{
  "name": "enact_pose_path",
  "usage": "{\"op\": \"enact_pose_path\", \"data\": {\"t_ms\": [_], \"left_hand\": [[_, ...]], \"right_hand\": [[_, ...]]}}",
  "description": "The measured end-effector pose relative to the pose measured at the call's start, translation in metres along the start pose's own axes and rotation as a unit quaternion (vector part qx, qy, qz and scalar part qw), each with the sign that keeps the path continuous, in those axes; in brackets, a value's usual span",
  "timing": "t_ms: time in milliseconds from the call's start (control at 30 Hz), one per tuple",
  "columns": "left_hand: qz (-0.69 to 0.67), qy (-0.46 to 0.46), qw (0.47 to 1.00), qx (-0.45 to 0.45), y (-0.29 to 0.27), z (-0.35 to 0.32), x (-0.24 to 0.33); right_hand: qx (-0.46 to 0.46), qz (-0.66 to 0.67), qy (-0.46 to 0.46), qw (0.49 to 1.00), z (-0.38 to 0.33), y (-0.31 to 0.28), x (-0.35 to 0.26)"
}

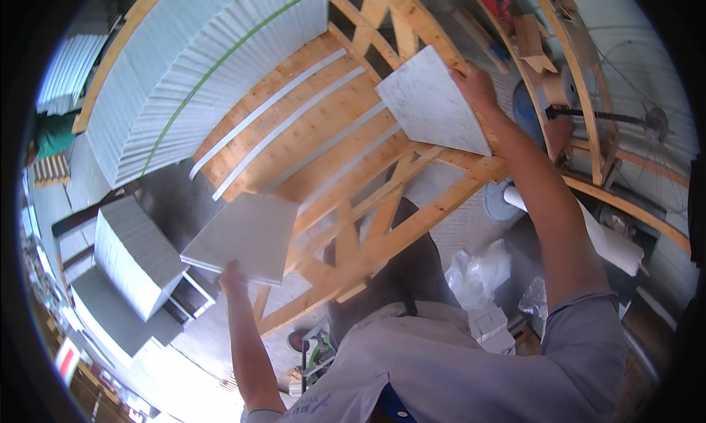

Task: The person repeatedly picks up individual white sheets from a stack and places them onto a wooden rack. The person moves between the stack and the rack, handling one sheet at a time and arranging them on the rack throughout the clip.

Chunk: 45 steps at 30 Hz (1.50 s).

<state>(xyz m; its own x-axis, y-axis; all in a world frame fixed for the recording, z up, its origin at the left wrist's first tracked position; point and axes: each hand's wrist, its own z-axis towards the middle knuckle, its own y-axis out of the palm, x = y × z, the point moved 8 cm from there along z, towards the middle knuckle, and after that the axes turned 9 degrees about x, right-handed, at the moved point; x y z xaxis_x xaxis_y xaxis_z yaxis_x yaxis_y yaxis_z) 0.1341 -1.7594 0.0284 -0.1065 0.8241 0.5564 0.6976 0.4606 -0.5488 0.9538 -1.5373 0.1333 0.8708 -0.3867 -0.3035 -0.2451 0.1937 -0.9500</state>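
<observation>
Wood rail (441, 206) btwn torso (434, 349) & pale slabs (434, 103), strapped stack (213, 77) ahead L

Two grips (232, 277), at least two held slabs (435, 103), four pale strips (323, 66) show.

The left hand (232, 274) grips the near edge of a pale grey slab (248, 235), while the right hand (476, 92) grips the right edge of a white marbled slab (435, 103); the slabs are positioned well apart, at opposite ends of a wooden crate (283, 158). White strips (269, 113) run across the crate's boards, and a green strap (213, 77) spans the row of upright slabs (254, 44) at its far side. A separate slab stack (136, 246) stands at left, and a white roll (612, 239) lies at right.
</observation>
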Motion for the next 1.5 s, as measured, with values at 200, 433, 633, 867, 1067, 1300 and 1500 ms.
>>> {"op": "enact_pose_path", "data": {"t_ms": [200, 433, 633, 867, 1067, 1300, 1500], "left_hand": [[0.074, 0.023, 0.997, -0.014, 0.03, -0.064, 0.035], [0.104, 0.062, 0.987, -0.102, 0.114, -0.122, 0.063], [0.049, 0.062, 0.983, -0.166, 0.218, -0.184, 0.063], [0.08, 0.077, 0.967, -0.228, 0.332, -0.27, 0.082], [0.089, 0.116, 0.96, -0.24, 0.399, -0.324, 0.095], [0.122, 0.134, 0.953, -0.241, 0.451, -0.36, 0.092], [0.158, 0.143, 0.95, -0.227, 0.475, -0.374, 0.074]], "right_hand": [[-0.003, 0.0, 0.007, 1.0, -0.001, -0.004, -0.003], [-0.029, 0.037, 0.015, 0.999, -0.002, -0.003, -0.001], [-0.047, 0.055, 0.001, 0.997, -0.002, -0.009, -0.006], [-0.061, 0.064, 0.021, 0.996, -0.001, -0.012, -0.005], [-0.071, 0.075, 0.032, 0.994, -0.001, -0.01, -0.004], [-0.047, 0.064, 0.007, 0.997, 0.0, -0.011, -0.005], [-0.064, 0.114, 0.026, 0.991, 0.001, -0.014, -0.005]]}}
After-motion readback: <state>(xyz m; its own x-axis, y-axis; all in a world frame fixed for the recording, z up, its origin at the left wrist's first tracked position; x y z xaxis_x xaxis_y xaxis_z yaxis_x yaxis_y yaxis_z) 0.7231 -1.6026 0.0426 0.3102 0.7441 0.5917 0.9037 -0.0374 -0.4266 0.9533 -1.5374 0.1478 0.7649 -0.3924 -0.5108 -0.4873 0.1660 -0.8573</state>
